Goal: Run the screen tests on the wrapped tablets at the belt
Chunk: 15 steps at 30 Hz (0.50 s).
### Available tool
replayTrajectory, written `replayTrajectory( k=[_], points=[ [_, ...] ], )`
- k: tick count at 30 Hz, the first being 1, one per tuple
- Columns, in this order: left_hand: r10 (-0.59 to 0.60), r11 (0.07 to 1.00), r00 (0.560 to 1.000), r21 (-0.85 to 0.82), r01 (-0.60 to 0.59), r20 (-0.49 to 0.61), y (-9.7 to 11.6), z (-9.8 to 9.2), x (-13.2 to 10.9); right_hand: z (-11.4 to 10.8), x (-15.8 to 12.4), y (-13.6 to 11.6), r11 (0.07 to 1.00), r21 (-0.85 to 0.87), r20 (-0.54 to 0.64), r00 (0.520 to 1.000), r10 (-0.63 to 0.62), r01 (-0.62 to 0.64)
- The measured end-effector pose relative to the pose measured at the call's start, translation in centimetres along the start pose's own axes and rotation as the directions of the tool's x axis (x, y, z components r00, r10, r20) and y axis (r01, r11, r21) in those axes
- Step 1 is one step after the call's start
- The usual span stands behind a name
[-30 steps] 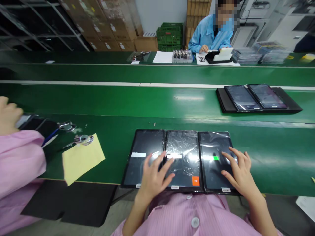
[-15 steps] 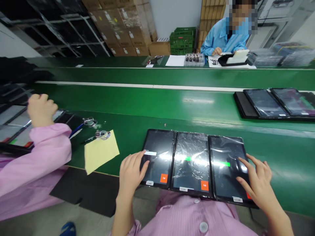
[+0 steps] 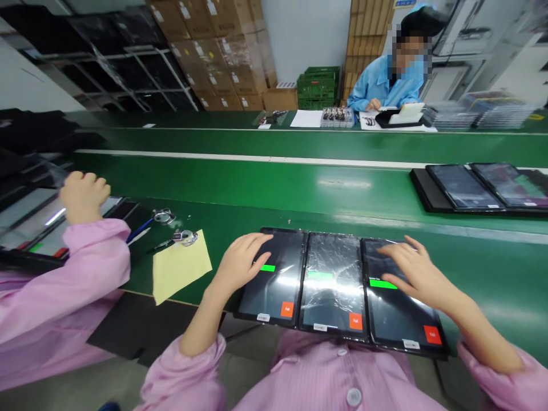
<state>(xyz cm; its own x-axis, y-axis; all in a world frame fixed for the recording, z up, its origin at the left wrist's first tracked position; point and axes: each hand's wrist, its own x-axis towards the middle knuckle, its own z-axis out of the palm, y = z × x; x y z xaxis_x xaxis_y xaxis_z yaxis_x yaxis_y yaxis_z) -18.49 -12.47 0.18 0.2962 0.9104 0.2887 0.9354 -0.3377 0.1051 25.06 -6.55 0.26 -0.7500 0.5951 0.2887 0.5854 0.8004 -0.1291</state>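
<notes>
Three dark tablets in plastic film lie side by side at the near edge of the green bench, each showing a green bar and an orange square. My left hand [image 3: 242,261] rests with fingers spread on the upper part of the left tablet [image 3: 274,285]. Nothing touches the middle tablet [image 3: 331,288]. My right hand [image 3: 411,265] lies open over the top of the right tablet [image 3: 400,311], fingers stretched to the left. Neither hand holds anything.
A yellow sheet [image 3: 180,265] with small metal parts and a blue pen [image 3: 139,230] lies to the left. A co-worker's hand [image 3: 83,197] in a pink sleeve rests on more tablets. A black tray [image 3: 422,191] with two tablets sits on the conveyor. Across it sits a person in blue [image 3: 385,83].
Both my hands moved up the screens, from the lower parts of the outer tablets to their upper parts. The left tablet now shows a green bar. The camera shifted slightly.
</notes>
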Motion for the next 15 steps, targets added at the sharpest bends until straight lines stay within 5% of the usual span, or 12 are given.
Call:
replayTrajectory(
  k=[4,7,11,15],
  points=[
    [0.162,0.987,0.964,-0.044,-0.156,0.212,1.2,2.5,4.6,3.2,5.4,-0.7,1.0,0.006,0.17,0.985,0.022,-0.023],
    [0.272,0.961,0.919,-0.028,-0.275,0.284,2.6,3.9,5.0,4.6,6.4,-2.1,1.0,-0.01,0.225,0.974,0.012,-0.01],
    [0.299,0.95,0.916,0.005,-0.312,0.269,3.0,4.0,3.7,4.5,5.7,-3.4,0.995,0.104,0.249,0.968,-0.037,0.011],
    [0.248,0.961,0.947,0.071,-0.267,0.204,2.5,4.3,4.7,4.1,6.5,-3.4,0.996,0.058,0.23,0.972,0.046,-0.061]
  ],
)
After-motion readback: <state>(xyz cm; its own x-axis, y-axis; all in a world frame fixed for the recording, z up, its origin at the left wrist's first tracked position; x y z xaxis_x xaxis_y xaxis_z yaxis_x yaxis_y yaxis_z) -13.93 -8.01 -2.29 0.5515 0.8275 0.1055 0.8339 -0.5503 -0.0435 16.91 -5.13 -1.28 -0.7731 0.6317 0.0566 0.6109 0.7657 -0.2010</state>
